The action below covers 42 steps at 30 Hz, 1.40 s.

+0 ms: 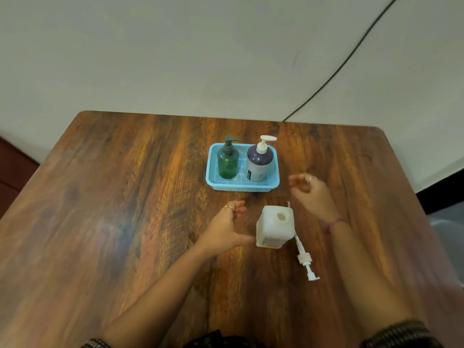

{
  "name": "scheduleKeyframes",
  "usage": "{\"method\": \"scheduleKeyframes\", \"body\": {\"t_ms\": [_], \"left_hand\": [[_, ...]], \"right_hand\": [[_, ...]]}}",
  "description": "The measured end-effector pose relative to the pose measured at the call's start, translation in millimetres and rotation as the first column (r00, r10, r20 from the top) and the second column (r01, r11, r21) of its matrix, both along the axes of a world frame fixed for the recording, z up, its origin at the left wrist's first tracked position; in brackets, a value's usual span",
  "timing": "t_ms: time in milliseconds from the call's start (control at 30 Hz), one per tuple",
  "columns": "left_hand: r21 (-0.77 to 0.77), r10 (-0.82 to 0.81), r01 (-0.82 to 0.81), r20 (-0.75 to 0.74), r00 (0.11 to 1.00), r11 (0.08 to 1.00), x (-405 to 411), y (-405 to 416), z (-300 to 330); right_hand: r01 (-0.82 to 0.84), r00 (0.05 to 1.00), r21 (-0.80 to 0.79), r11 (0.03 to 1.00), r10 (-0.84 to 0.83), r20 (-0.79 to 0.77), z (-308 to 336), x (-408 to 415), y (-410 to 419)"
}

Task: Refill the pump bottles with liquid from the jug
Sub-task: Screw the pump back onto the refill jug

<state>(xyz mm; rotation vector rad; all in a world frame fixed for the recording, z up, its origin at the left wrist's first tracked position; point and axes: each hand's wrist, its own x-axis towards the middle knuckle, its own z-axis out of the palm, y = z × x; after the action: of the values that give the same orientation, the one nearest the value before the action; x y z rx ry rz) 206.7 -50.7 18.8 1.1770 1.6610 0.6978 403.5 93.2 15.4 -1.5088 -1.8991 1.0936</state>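
Both forearms reach in from the near edge of the wooden table, and between them stands the white jug, upright, square-shouldered, its round mouth open on top with no cap or pump in it. Its pump lies flat on the wood just right of the jug, the long axis running from the nozzle head at the near right up to the dip tube's thin tip at the far left, behind the jug's far right corner. The left hand sits just left of the jug, fingers loosely curled and holding nothing, the thumb stretched toward the jug's near left side; whether it touches is hard to tell. The right hand hovers beyond the jug to the far right, fingers loosely bent and blurred, also holding nothing. Farther off, at mid-table, a blue basket holds the two targets: a green pump bottle on the left and a white pump bottle with a dark shoulder on the right, both upright with pumps still fitted. The right hand lies nearer the basket, closest to the white bottle; the left is nearer the jug. By my reading, a bottle's pump must come off before pouring, and the right hand is better placed for that reach.
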Motion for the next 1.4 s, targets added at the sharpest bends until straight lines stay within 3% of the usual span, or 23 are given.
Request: {"method": "scheduleKeyframes", "body": {"t_ms": [100, 267, 400, 533, 633, 767, 833, 933, 1033, 1167, 1400], "left_hand": [[-0.001, -0.107, 0.107, -0.067, 0.992, 0.994, 14.4, 4.2, -6.2], [0.081, -0.171, 0.180, -0.113, 0.979, 0.980, 36.2, 15.6, -10.9], [0.108, -0.156, 0.163, -0.075, 0.985, 0.981, 38.3, 21.4, -12.9], [0.140, -0.064, 0.070, -0.047, 0.997, 0.988, 33.4, 18.7, -18.8], [0.185, 0.041, -0.041, 0.005, 0.999, 0.982, 26.6, 10.9, -19.3], [0.227, 0.129, -0.129, 0.014, 0.992, 0.965, 8.7, -6.3, -12.7], [0.249, 0.155, -0.149, -0.003, 0.988, 0.957, -1.0, -16.8, -6.6], [0.275, 0.190, -0.175, -0.028, 0.981, 0.946, -14.4, -31.9, 1.9], [0.282, 0.206, -0.176, -0.081, 0.975, 0.943, -24.9, -41.0, 7.5], [0.291, 0.212, -0.168, -0.126, 0.969, 0.942, -33.4, -45.3, 13.2], [0.291, 0.190, -0.131, -0.184, 0.964, 0.948, -43.0, -50.3, 23.1]], "right_hand": [[-0.201, 0.938, 0.011, 0.979, 0.190, 0.292, -13.6, 43.9, -30.6], [-0.526, 0.632, -0.020, 0.850, 0.406, 0.660, -33.0, 86.3, -66.1], [-0.642, 0.527, 0.031, 0.766, 0.411, 0.744, -51.7, 95.7, -78.1], [-0.723, 0.443, -0.025, 0.690, 0.491, 0.750, -66.6, 94.4, -82.3], [-0.700, 0.486, -0.072, 0.710, 0.548, 0.681, -72.3, 94.9, -84.0], [-0.608, 0.684, 0.036, 0.793, 0.501, 0.530, -66.8, 98.8, -90.6], [-0.516, 0.817, 0.127, 0.847, 0.442, 0.371, -51.6, 96.3, -94.8], [-0.354, 0.934, 0.243, 0.903, 0.355, 0.038, -17.5, 82.4, -100.1], [-0.175, 0.939, 0.221, 0.959, 0.230, -0.256, 22.1, 63.3, -104.4], [-0.087, 0.866, 0.096, 0.991, 0.123, -0.484, 61.0, 40.9, -101.6], [-0.145, 0.775, 0.124, 0.982, 0.191, -0.603, 108.8, 17.9, -95.4]]}}
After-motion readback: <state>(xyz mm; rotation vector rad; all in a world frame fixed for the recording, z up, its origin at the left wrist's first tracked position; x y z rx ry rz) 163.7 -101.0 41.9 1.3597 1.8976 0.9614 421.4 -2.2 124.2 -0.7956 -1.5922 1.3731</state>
